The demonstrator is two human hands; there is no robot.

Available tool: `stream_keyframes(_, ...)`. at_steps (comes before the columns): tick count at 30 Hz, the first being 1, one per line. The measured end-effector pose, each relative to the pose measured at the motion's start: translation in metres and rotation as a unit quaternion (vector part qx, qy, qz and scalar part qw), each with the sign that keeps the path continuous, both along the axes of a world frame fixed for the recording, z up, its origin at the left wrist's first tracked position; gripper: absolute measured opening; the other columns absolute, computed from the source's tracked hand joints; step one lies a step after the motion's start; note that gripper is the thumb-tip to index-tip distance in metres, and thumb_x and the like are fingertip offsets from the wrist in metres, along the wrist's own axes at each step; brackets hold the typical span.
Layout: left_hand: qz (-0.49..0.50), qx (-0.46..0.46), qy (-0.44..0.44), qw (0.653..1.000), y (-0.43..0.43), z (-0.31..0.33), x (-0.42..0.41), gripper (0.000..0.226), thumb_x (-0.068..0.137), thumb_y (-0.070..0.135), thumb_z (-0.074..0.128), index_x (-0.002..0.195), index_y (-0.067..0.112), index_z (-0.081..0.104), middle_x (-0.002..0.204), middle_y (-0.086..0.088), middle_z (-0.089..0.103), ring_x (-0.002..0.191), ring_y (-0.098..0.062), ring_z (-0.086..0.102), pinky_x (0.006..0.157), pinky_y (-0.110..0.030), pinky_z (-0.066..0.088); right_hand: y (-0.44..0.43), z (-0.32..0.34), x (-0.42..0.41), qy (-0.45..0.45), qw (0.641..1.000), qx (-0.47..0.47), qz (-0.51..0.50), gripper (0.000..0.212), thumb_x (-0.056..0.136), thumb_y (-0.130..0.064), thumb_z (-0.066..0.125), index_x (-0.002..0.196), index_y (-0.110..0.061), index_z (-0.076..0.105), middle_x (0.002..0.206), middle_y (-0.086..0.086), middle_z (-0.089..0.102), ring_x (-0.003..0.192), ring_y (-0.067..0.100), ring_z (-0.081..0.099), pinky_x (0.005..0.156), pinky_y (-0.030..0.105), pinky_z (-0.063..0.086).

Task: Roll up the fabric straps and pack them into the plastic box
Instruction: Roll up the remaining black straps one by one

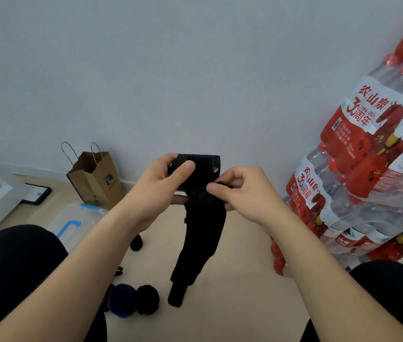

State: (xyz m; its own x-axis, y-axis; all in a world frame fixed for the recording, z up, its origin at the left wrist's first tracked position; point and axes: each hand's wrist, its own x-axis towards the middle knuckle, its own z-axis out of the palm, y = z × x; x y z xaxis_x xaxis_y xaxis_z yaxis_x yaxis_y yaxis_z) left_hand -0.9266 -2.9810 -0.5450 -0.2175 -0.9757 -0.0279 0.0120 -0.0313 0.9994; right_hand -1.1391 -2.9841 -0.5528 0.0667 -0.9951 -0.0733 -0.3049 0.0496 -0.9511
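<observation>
left hand (pixel 156 186) grips the top end of the long black fabric strap (pixel 201 223), thumb pressed on its front. right hand (pixel 245 193) pinches the strap's edge just beside it. the strap hangs in the air above the pale floor (pixel 232 292). the clear plastic box with blue latches (pixel 77 218) sits low left, and two dark rolled straps (pixel 147 299) lie on the floor below.

One wide-angle camera sat on my head, facing forward and down. It looked closely at my left grip (pixel 155 191) and right grip (pixel 246 195), raised mid-frame, with my knees (pixel 15 262) at the lower corners, the floor (pixel 245 299) below and a pale wall (pixel 171 58) filling the upper half.
</observation>
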Motion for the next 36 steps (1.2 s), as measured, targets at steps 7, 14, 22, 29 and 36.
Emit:
stream_keyframes(7, -0.018, -0.042, 0.000, 0.999, 0.002, 0.001, 0.001, 0.025, 0.106, 0.004, 0.064, 0.126, 0.018, 0.066, 0.127, -0.009, 0.066, 0.109, -0.027, 0.074, 0.081, -0.050, 0.067, -0.002, -0.004, 0.004, -0.023, 0.999, 0.005, -0.034, 0.013, 0.099, -0.021, 0.077, 0.107, -0.031, 0.075, 0.095, -0.007, 0.084, 0.091, 0.008, 0.080, 0.092, 0.040, 0.064)
stream_keyframes(14, 0.030, -0.194, -0.127, 0.972, 0.008, 0.002, -0.009, 0.035, 0.086, -0.015, 0.069, 0.097, 0.018, 0.071, 0.115, 0.004, 0.067, 0.105, -0.018, 0.067, 0.074, -0.042, 0.061, 0.001, 0.002, 0.011, 0.019, 0.999, -0.027, -0.008, 0.042, 0.101, 0.002, 0.050, 0.121, -0.023, 0.077, 0.107, 0.000, 0.080, 0.104, 0.021, 0.075, 0.098, 0.045, 0.060)
stream_keyframes(22, 0.023, -0.156, -0.165, 0.974, 0.010, 0.008, -0.006, 0.033, 0.082, -0.004, 0.076, 0.100, 0.019, 0.062, 0.111, -0.004, 0.067, 0.084, -0.008, 0.068, 0.073, -0.025, 0.057, 0.003, 0.002, 0.009, -0.096, 0.994, -0.038, 0.021, 0.017, 0.101, -0.027, 0.078, 0.118, -0.028, 0.078, 0.111, 0.001, 0.081, 0.105, 0.020, 0.078, 0.094, 0.038, 0.064)
stream_keyframes(29, -0.033, -0.043, -0.083, 0.995, 0.004, 0.011, 0.000, 0.026, 0.104, 0.023, 0.069, 0.129, 0.016, 0.069, 0.115, -0.012, 0.077, 0.107, -0.027, 0.078, 0.087, -0.039, 0.067, 0.007, 0.005, 0.005, -0.104, 0.990, -0.075, 0.051, 0.045, 0.085, -0.010, 0.087, 0.120, -0.035, 0.074, 0.119, 0.005, 0.071, 0.097, 0.017, 0.080, 0.086, 0.032, 0.064)
stream_keyframes(36, -0.020, -0.130, -0.137, 0.982, 0.009, 0.009, -0.003, 0.040, 0.098, 0.017, 0.078, 0.131, 0.022, 0.055, 0.115, -0.003, 0.070, 0.100, -0.014, 0.072, 0.085, -0.027, 0.059, 0.004, 0.008, 0.008, -0.105, 0.991, 0.010, 0.080, 0.044, 0.096, -0.052, 0.066, 0.129, -0.023, 0.069, 0.124, 0.004, 0.077, 0.119, 0.022, 0.074, 0.108, 0.049, 0.057)
